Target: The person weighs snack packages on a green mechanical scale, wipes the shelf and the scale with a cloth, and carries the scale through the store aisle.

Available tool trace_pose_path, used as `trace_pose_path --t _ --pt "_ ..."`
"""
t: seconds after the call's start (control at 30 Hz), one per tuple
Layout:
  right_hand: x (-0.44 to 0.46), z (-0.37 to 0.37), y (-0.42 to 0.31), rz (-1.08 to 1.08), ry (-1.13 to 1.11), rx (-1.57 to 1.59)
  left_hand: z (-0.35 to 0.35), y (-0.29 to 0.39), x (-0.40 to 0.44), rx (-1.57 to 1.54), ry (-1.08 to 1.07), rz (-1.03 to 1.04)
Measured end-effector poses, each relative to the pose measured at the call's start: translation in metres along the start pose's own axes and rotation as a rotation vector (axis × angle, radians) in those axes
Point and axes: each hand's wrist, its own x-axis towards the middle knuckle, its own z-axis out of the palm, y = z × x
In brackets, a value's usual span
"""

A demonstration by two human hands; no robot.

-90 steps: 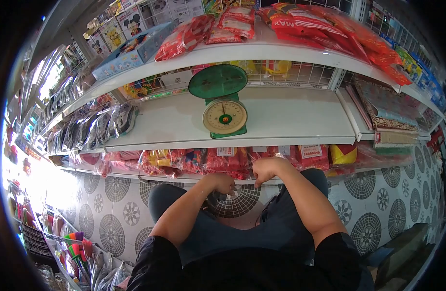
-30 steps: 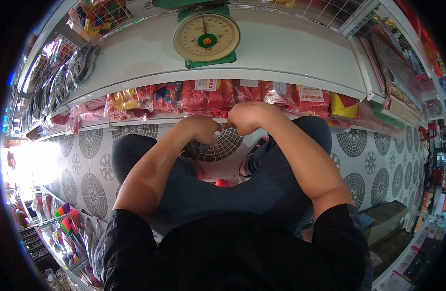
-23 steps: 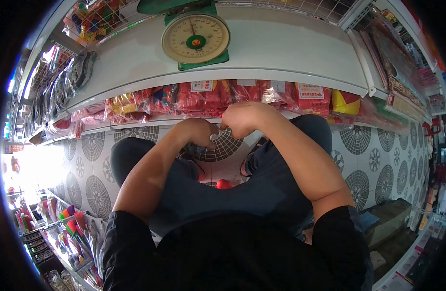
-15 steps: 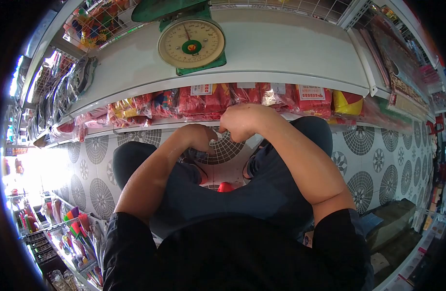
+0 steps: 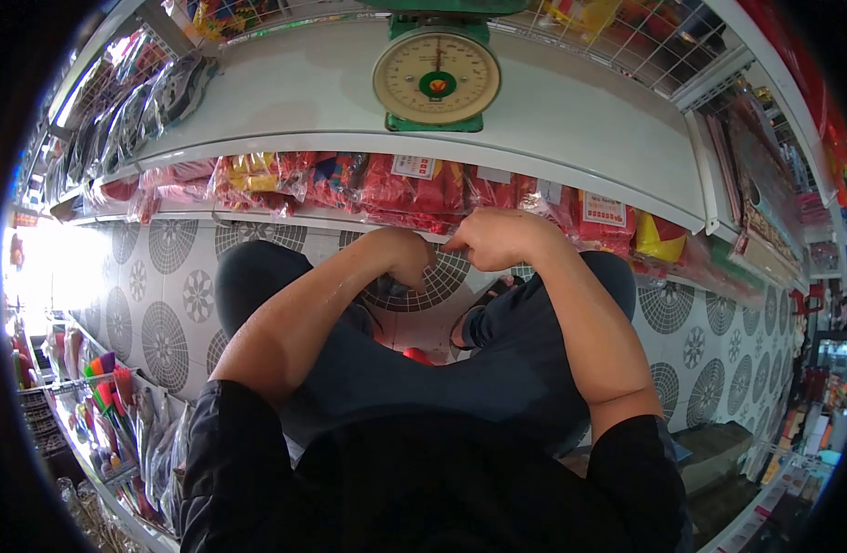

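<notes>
My left hand (image 5: pixel 400 255) hangs over the floor in front of the lower shelf, its fingers curled downward. Close beside it, my right hand (image 5: pixel 505 238) is closed, with its index finger pointing toward the left hand. Whatever the fingers hold, if anything, is hidden or too small to make out. Just beyond the hands lie red packets in clear plastic (image 5: pixel 410 184), some with white labels. My right hand overlaps their front edge in view; I cannot tell whether it touches them. A dark, partly see-through thing (image 5: pixel 385 288) shows below my left hand.
A green dial scale (image 5: pixel 437 78) stands on the white shelf (image 5: pixel 285 101) above the packets. Plastic-wrapped goods (image 5: pixel 170 97) hang at left. Brushes (image 5: pixel 119 405) fill a rack lower left. My knees flank the hands over the patterned tile floor (image 5: pixel 165 336). A dark box (image 5: pixel 714 452) sits lower right.
The view has turned, so the scale and packets appear farther right. Both hands stay close together with curled fingers, also appearing slightly farther right.
</notes>
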Motion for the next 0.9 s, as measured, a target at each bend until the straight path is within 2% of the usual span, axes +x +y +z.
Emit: trace_pose_path --t 0.1,0.17,0.23,0.27,0.33,0.37,0.5,0.53,0.6,0.63,0.7,0.8,0.9 --pt "0.003 -0.004 -0.004 0.077 -0.094 0.027 -0.013 -0.001 -0.022 -0.085 0.114 -0.005" --pt "0.006 0.001 0.003 0.045 -0.065 0.022 -0.027 -0.004 -0.041 -0.044 0.348 -0.012" --pt "0.009 0.009 0.012 0.013 -0.036 0.039 -0.025 -0.015 -0.059 -0.091 0.730 0.037" --pt "0.010 0.012 0.017 -0.016 0.006 0.052 -0.025 -0.022 -0.066 -0.103 0.729 0.039" --pt "0.013 0.016 0.019 -0.057 0.029 0.049 -0.027 -0.031 -0.080 -0.091 0.976 0.153" --pt "0.014 0.013 0.017 -0.023 -0.010 0.048 -0.031 -0.030 -0.089 -0.097 0.983 0.150" --pt "0.018 0.010 0.016 0.046 -0.089 0.056 -0.060 -0.027 -0.133 -0.196 1.333 -0.078" --pt "0.019 0.010 0.013 0.052 -0.089 0.057 -0.065 -0.028 -0.140 -0.197 1.334 -0.073" --pt "0.020 0.006 0.007 0.107 -0.106 0.069 -0.076 -0.029 -0.153 -0.076 1.650 -0.125" --pt "0.022 0.007 0.007 0.110 -0.107 0.068 -0.085 -0.018 -0.167 -0.078 1.651 -0.123" --pt "0.025 0.012 0.010 0.113 -0.120 0.064 -0.104 0.012 -0.191 -0.286 1.462 -0.222" --pt "0.030 0.015 0.015 0.140 -0.167 0.059 -0.111 0.011 -0.188 -0.176 1.481 -0.210" --pt "0.024 0.014 0.015 0.118 -0.118 0.090 -0.115 0.020 -0.187 -0.176 1.448 -0.219"
